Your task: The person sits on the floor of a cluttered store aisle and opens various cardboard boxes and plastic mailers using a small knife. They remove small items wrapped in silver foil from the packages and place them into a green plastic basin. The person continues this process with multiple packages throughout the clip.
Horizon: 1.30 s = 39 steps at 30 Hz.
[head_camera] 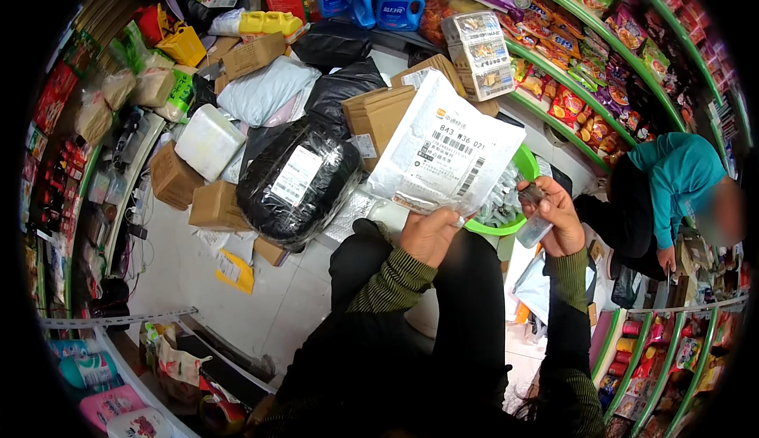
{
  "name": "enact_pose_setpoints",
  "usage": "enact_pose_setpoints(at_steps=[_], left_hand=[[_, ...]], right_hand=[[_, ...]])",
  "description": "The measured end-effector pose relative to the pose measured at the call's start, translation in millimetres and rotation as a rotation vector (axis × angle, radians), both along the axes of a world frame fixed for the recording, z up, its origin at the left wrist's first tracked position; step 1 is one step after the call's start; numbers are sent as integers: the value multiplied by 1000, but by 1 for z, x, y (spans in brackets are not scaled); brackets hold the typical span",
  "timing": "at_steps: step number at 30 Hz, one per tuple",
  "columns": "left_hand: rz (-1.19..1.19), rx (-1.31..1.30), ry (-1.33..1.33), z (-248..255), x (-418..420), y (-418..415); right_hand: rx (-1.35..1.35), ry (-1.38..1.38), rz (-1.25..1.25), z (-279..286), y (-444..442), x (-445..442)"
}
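My left hand (431, 235) grips the lower edge of a white mailing bag (409, 147), which bears a printed shipping label with barcodes. In my right hand (557, 218) is a small clear vial (535, 230) with a dark upper part, pinched between thumb and fingers; its exact kind is hard to tell. Behind the two hands stands a bright green basin (528, 162), partly covered by the mailing bag. Many small clear pieces (501, 201) of similar look fill it.
A black plastic-wrapped parcel (296, 183), cardboard boxes (220, 207) and a white foam box (210, 141) crowd the floor ahead. Blue detergent bottles (398, 5) stand at the back. Snack shelves (587, 82) curve along the right, where another person (670, 189) crouches. A yellow envelope (236, 271) lies on the tiles.
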<state>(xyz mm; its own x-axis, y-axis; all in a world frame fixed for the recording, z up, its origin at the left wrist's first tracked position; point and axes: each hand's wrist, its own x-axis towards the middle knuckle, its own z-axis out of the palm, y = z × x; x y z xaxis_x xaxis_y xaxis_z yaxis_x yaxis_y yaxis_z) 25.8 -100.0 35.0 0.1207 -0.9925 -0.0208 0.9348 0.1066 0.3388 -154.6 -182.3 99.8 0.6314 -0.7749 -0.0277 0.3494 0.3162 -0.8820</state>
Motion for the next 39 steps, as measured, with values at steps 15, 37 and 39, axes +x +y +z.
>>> enact_pose_setpoints(at_steps=[15,37,39], left_hand=[[277,78,-346,-1,24,3],[432,180,-674,-18,21,-2],[587,102,-651,-7,20,-4]], right_hand=[[-281,531,-76,76,-27,-30],[-337,616,36,58,-10,-14],[-405,624,-69,63,-6,-14]])
